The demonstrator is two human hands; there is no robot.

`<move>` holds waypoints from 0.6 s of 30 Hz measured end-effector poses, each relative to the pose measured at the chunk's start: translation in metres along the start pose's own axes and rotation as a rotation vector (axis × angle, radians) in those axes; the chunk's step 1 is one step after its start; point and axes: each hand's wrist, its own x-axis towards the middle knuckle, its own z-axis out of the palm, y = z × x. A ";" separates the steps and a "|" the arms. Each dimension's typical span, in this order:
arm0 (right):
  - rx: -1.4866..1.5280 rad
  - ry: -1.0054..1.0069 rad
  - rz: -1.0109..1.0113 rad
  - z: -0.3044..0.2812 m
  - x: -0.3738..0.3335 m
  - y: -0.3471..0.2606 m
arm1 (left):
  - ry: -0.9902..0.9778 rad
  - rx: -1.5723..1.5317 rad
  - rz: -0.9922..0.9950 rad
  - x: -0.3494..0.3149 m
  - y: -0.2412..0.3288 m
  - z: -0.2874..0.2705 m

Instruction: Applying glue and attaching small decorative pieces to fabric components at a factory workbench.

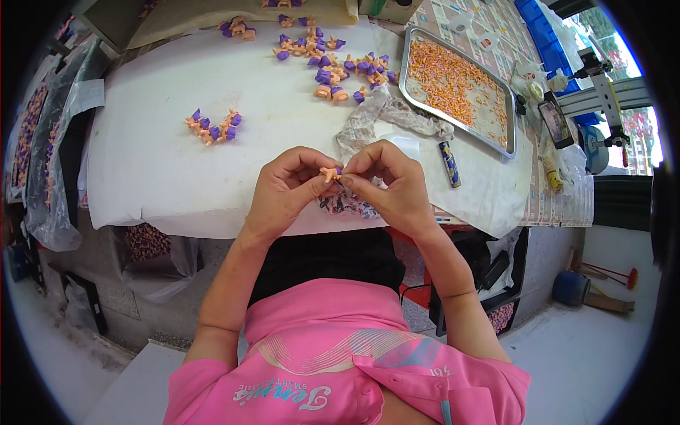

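My left hand point(287, 185) pinches a small peach-coloured figurine part point(330, 173) between thumb and fingers, over the front edge of the white-covered table point(156, 177). A bit of purple shows on the part's far side. Thumb and forefinger of my right hand point(389, 185) close together at the part's right side. Whatever they grip is too small and hidden to name. Just below both hands lies a patterned cloth point(350, 205). To the left sits a small group of peach and purple figurine parts point(212, 127); a larger cluster point(326, 74) lies further back.
A metal tray point(457, 126) of many tiny orange and pink pieces stands at the back right. Near it lie a crumpled rag point(397, 113) and a dark blue patterned cylinder point(450, 164). A phone point(554, 124) is at far right. Plastic-lined containers point(60, 142) stand left.
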 end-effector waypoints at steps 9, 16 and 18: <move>-0.263 0.050 -0.271 -0.002 -0.002 0.007 | -0.049 0.063 0.095 0.002 -0.009 0.003; -0.341 0.056 -0.409 -0.002 -0.001 0.013 | -0.032 0.067 0.125 0.004 -0.015 0.006; -0.327 0.060 -0.384 -0.001 -0.002 0.014 | -0.035 0.077 0.145 0.005 -0.016 0.006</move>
